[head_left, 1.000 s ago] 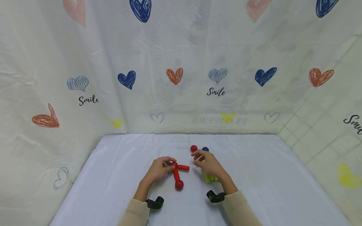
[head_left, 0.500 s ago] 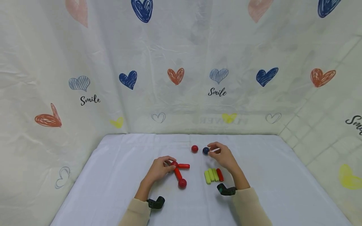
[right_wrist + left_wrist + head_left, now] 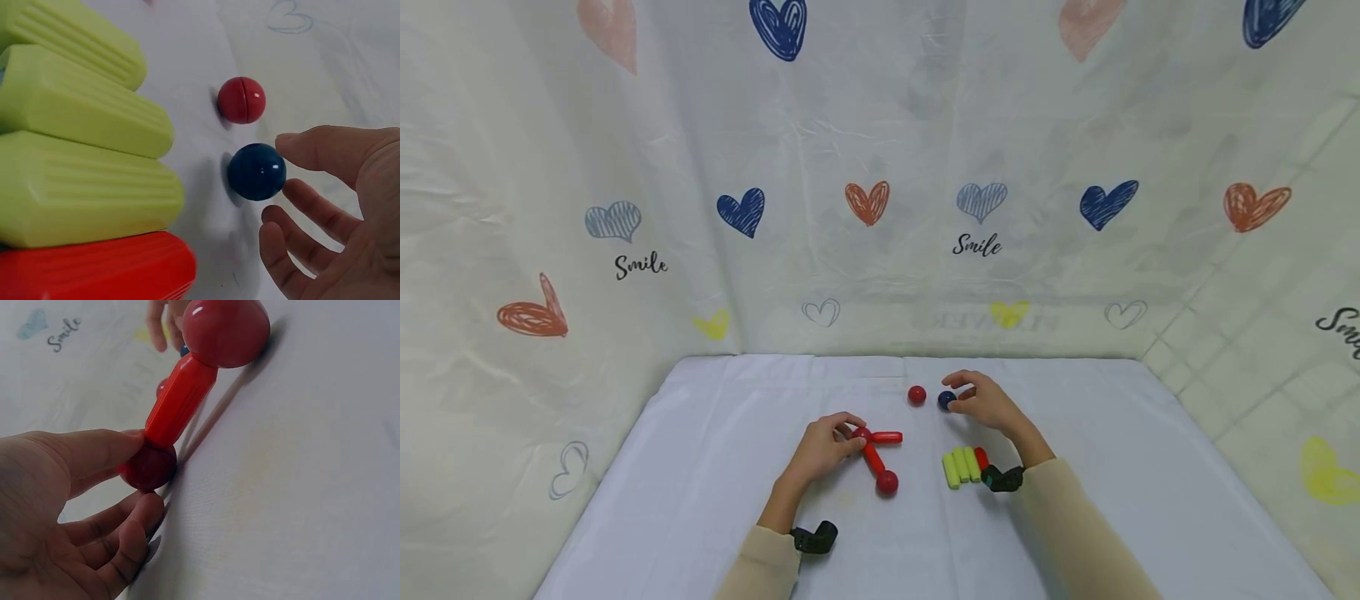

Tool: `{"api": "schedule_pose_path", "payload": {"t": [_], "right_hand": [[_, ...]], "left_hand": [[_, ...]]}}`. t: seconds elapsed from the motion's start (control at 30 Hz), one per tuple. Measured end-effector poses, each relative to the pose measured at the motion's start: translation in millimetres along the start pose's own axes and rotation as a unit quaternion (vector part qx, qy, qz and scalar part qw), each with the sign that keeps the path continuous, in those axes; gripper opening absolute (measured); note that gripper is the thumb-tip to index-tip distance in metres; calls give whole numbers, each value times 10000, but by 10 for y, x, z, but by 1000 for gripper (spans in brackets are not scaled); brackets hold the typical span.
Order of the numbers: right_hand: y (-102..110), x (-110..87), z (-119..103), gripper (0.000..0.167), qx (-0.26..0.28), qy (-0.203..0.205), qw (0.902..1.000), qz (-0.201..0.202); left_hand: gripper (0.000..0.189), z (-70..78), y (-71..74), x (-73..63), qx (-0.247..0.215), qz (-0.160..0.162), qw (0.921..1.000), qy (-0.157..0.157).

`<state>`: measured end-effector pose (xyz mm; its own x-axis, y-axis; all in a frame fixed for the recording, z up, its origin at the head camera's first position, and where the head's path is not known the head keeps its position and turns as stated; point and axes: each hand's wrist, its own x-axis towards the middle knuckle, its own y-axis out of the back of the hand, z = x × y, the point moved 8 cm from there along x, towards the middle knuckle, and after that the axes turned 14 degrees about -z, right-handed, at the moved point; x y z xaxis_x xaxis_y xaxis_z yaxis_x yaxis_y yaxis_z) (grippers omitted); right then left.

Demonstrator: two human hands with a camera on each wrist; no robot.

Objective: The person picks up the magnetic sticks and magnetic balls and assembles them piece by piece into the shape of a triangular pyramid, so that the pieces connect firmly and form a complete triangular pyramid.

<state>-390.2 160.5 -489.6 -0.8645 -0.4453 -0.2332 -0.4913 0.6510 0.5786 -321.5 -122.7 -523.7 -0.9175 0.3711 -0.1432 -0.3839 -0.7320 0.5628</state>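
My left hand [image 3: 824, 448] pinches the red ball [image 3: 150, 467] at the corner of a joined piece of magnetic-style balls and rods. From that ball one red rod [image 3: 888, 437] points right. Another red rod [image 3: 181, 400] runs toward the front and ends in a second red ball [image 3: 887, 482]. Over at the back right, my right hand [image 3: 988, 402] is beside a blue ball [image 3: 257, 172], thumb tip and index fingertip right at its edge, the other fingers loosely bent. The blue ball sits on the white cloth.
A loose red ball [image 3: 917, 395] lies left of the blue one. In front of the right hand are several yellow-green rods [image 3: 962, 465] side by side, with a red rod [image 3: 100, 269] at their right end. A heart-printed curtain [image 3: 880, 267] rises behind the table.
My right hand has moved from above the yellow-green rods back and right to the blue ball. My left hand keeps its grip; the front red ball has swung slightly right.
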Motion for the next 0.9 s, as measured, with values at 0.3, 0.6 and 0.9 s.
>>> {"api": "schedule_pose_path", "payload": {"t": [0.3, 0.6, 0.9], "right_hand": [[-47, 184, 126, 35, -98, -85, 9998, -178], [-76, 151, 179, 29, -139, -251, 9995, -140], [-125, 50, 138, 29, -8, -88, 9998, -195]], "left_hand": [[24, -14, 14, 4, -57, 43, 10000, 10], [24, -27, -9, 23, -66, -8, 10000, 29], [23, -35, -1, 12, -102, 10, 9999, 96]]}}
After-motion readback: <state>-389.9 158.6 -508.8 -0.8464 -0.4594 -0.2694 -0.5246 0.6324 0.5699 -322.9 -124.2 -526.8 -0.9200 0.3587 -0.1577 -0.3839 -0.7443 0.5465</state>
